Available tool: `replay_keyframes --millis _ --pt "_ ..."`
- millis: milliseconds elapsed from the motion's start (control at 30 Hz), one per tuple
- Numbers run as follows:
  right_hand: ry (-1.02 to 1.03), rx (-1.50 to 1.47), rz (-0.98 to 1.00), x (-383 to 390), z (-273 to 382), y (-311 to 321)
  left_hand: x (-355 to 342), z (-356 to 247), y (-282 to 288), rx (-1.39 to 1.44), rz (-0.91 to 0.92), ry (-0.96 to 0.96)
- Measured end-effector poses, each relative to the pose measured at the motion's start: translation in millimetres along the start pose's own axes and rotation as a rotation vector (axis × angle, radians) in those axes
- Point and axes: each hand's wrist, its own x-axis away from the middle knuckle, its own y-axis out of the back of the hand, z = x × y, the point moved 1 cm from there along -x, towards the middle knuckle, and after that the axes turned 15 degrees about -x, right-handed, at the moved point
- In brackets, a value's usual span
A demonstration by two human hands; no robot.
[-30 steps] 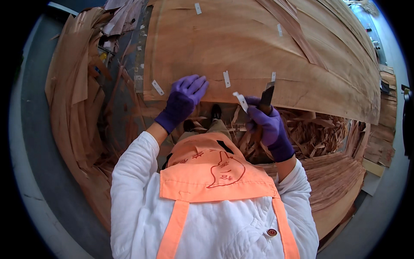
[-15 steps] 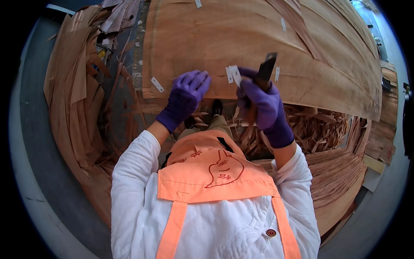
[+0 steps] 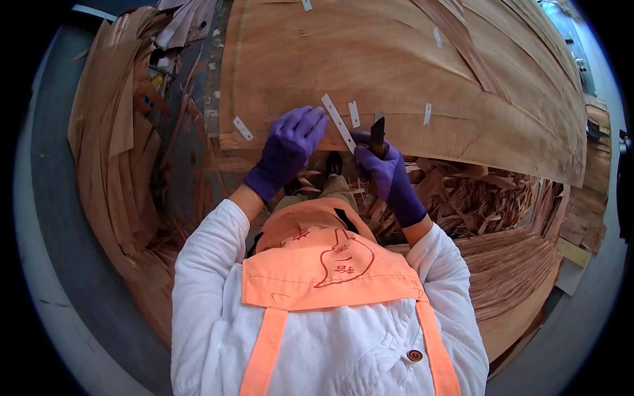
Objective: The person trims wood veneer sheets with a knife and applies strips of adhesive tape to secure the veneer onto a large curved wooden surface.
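A wide tan wood veneer sheet (image 3: 284, 72) lies in front of me. My left hand (image 3: 289, 148), in a purple glove, rests near its front edge with fingers stretched out flat. Closed in its own purple glove, my right hand (image 3: 389, 173) grips a dark-bladed knife (image 3: 378, 135), blade pointing away from me. From the same hand a long white strip of perforated tape (image 3: 338, 122) slants up and left, its far end close to my left fingertips. A short tape piece (image 3: 354, 113) sits on the veneer just right of the strip.
More short tape pieces, one at the left (image 3: 243, 128) and one at the right (image 3: 427, 113), mark the sheet. Veneer scraps (image 3: 475, 198) heap under its front edge. Stacked veneer (image 3: 115, 125) stands at the left, and a bundle of strips (image 3: 508, 270) lies lower right.
My right hand has moved left and the knife has come lower. The white strip now shows stretched at length toward my left hand, which has barely shifted.
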Motion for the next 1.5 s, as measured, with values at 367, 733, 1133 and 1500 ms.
replay_keyframes --millis 367,733,1133,1500 --pt "0.02 0.01 -0.067 5 -12 12 -12 -13 3 -0.265 0.111 -0.101" --pt "0.326 0.904 -0.01 -2 34 11 -11 -9 3 -0.256 0.091 -0.167" --pt "0.145 0.433 -0.123 38 51 14 23 31 26 -0.063 0.033 0.079" --pt "0.196 0.069 0.086 -26 -3 -110 55 58 33 -0.132 0.052 0.01"
